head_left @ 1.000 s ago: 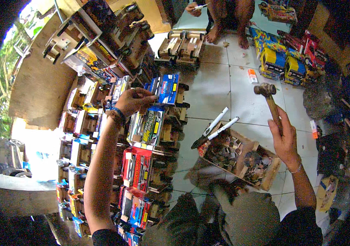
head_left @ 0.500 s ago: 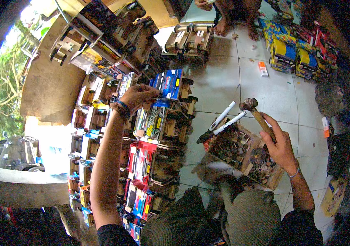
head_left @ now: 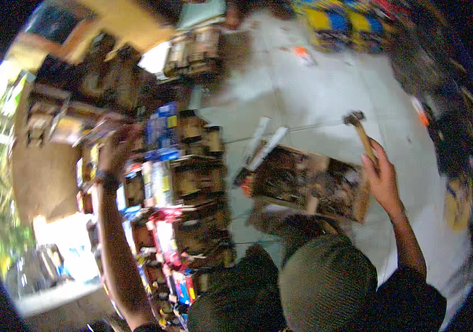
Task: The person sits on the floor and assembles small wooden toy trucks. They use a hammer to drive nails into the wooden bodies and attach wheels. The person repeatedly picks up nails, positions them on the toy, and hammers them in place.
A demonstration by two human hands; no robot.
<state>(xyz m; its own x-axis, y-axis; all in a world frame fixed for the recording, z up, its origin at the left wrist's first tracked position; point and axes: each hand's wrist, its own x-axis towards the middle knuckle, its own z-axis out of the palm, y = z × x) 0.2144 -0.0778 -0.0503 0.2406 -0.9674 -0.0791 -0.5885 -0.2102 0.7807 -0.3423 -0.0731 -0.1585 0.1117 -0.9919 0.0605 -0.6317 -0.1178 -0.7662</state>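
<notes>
My right hand (head_left: 383, 180) is wrapped round the wooden handle of a hammer (head_left: 365, 138), its head raised over the tiled floor. Below it lies a wooden box (head_left: 363, 205) with small dark and brown pieces inside. Two white stick-like tools (head_left: 271, 148) lean on the box's left corner. At the left, my left hand (head_left: 119, 146) is smeared by motion, so its fingers cannot be made out. It is beside a blue wooden toy truck (head_left: 162, 130), which stands in long rows of toy trucks. Nearer to me in the row is a red toy truck (head_left: 164, 235).
More wooden truck bodies (head_left: 195, 50) stand at the far side. Yellow-and-blue toy trucks (head_left: 328, 25) are at the far right. A small orange-and-white box (head_left: 304, 54) lies on the tiles. A brown board (head_left: 48, 182) borders the rows at left.
The view has swung, so most things sit further left. My left hand has moved left, away from the blue truck's top. My right hand still holds the hammer, now farther above the box's right end.
</notes>
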